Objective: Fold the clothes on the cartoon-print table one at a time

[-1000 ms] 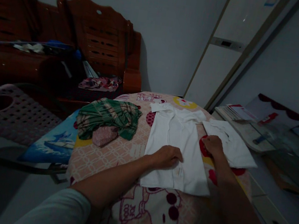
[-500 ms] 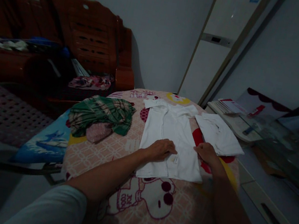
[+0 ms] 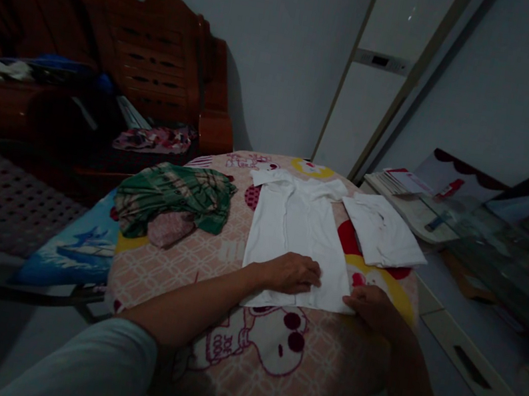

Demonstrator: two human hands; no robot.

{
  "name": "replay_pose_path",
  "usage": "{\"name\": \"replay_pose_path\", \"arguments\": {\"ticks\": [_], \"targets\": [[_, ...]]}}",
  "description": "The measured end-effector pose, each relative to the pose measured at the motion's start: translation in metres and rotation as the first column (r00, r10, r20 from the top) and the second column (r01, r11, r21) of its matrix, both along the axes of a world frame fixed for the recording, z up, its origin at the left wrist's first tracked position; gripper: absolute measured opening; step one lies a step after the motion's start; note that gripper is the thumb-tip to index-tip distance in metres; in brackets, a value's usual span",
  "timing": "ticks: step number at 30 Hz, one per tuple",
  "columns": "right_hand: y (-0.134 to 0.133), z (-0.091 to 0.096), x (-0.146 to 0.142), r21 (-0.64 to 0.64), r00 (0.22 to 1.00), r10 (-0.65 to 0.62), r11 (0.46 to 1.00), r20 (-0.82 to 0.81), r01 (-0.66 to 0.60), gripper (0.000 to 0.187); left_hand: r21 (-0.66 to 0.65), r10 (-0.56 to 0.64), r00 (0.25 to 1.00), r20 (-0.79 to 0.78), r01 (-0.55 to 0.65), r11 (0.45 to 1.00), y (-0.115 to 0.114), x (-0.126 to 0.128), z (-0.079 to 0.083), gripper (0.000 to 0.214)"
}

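A white shirt (image 3: 294, 230) lies flat and folded lengthwise on a round table under a pink cartoon-print cloth (image 3: 262, 360). My left hand (image 3: 290, 273) rests palm down on the shirt's lower part, fingers together. My right hand (image 3: 371, 305) sits at the shirt's lower right corner, touching its hem edge; whether it pinches the fabric is unclear. A second folded white garment (image 3: 382, 238) lies to the right of the shirt.
A crumpled green plaid garment (image 3: 176, 193) and a pink cloth (image 3: 165, 229) lie on the table's left. Dark wooden chairs (image 3: 156, 58) stand behind, a pink plastic stool (image 3: 0, 201) at left, and a low glass-topped cabinet (image 3: 490, 242) with papers at right.
My right hand slid down the shirt's right edge from near the second garment to the lower right corner. My left hand stayed on the shirt. The camera shifted slightly.
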State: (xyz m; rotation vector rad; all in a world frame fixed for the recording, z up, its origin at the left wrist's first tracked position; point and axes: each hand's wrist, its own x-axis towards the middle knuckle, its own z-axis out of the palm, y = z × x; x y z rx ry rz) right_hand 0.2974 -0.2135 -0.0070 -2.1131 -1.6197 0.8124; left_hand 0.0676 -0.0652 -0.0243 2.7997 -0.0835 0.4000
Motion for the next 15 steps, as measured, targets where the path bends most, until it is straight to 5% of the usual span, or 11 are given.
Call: {"name": "replay_pose_path", "arguments": {"ticks": [6,12,15], "targets": [[-0.011,-0.004,0.009,-0.020,0.967,-0.175,0.985,-0.188,0.174,0.038,0.090,0.019,0.994,0.105,-0.028,0.996,-0.007,0.006,0.001,0.026],[-0.010,-0.005,0.013,0.146,0.990,-0.060,0.988,0.124,0.042,0.034,0.072,-0.146,0.987,0.073,0.141,0.987,-0.008,0.005,0.003,0.024],[-0.001,0.000,0.006,0.249,0.986,-0.096,0.967,0.134,0.061,0.032,0.014,-0.152,0.988,0.009,0.152,0.988,-0.011,0.001,0.005,0.030]]}}
